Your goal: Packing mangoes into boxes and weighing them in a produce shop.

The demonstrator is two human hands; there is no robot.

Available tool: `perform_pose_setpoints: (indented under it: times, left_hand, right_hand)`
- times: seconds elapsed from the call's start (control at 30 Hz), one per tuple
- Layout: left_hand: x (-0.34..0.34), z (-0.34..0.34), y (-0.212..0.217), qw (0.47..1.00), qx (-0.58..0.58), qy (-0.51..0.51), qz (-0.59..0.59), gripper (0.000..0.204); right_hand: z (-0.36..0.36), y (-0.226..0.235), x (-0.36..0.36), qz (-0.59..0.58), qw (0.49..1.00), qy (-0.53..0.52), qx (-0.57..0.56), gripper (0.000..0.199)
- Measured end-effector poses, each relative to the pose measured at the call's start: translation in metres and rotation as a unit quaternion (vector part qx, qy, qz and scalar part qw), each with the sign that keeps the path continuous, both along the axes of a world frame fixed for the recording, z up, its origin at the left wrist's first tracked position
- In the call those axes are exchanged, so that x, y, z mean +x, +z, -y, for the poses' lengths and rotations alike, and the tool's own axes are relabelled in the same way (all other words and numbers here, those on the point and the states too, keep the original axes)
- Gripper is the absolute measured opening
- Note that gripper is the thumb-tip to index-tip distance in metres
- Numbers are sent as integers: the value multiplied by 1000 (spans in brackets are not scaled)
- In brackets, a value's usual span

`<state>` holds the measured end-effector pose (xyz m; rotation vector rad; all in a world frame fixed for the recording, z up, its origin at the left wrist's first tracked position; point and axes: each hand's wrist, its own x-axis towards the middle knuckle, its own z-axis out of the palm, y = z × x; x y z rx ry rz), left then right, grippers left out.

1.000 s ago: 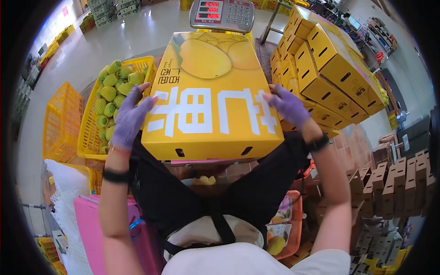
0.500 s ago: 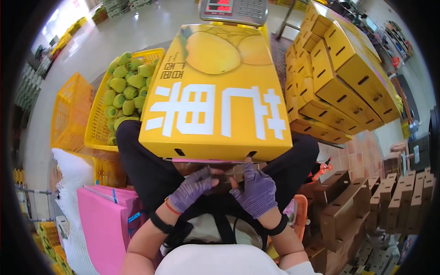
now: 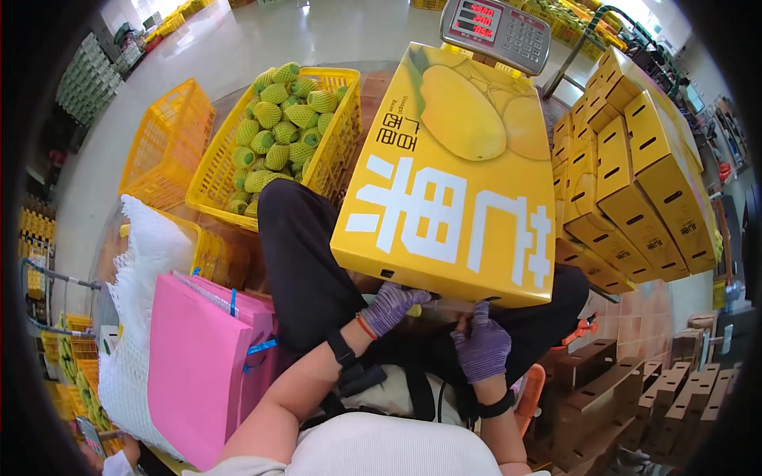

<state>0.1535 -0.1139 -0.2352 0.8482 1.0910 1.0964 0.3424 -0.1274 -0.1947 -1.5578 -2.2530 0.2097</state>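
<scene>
A large yellow mango carton (image 3: 452,190) lies tilted over my knees, its picture side up and its near wall facing me. My left hand (image 3: 395,307), in a purple knit glove, is at the lower edge of that wall near the left slot. Its fingers stretch to the right along the edge, the tips partly hidden. My right hand (image 3: 482,347), gloved alike, is below the right slot with its index finger pointing up against the wall and its thumb apart. Behind the carton stands a digital scale (image 3: 496,32) with a lit red display.
Left of the carton, a yellow crate (image 3: 317,170) holds mangoes in green foam nets; an orange crate (image 3: 171,131) stands beyond. Pink sheets (image 3: 194,357) and white foam netting (image 3: 131,333) lie by my left arm. Stacked yellow cartons (image 3: 635,174) and brown cardboard trays (image 3: 603,397) are on my right.
My view has turned left, so the scene sits farther right. My left hand has moved up to the carton's lower edge. My right index finger is still at the carton's near wall.
</scene>
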Motion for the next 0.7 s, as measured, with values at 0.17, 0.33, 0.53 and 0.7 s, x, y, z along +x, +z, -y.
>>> perform_pose_setpoints:
  times: [0.17, 0.33, 0.53, 0.7]
  left_hand:
    - [-30, 2, 42, 835, 162, -387, -356, 51]
    - [-76, 29, 156, 929, 211, -230, -199, 47]
    - [-69, -25, 174, 710, 362, 146, -586, 48]
    - [-62, -49, 143, 708, 268, 76, -649, 57]
  right_hand:
    - [-1, 25, 2, 117, 992, 22, -28, 49]
    - [-8, 96, 13, -131, 982, 14, 133, 28]
    - [-64, 102, 21, -54, 965, -94, 239, 37]
    - [-80, 56, 18, -419, 902, 9, -104, 49]
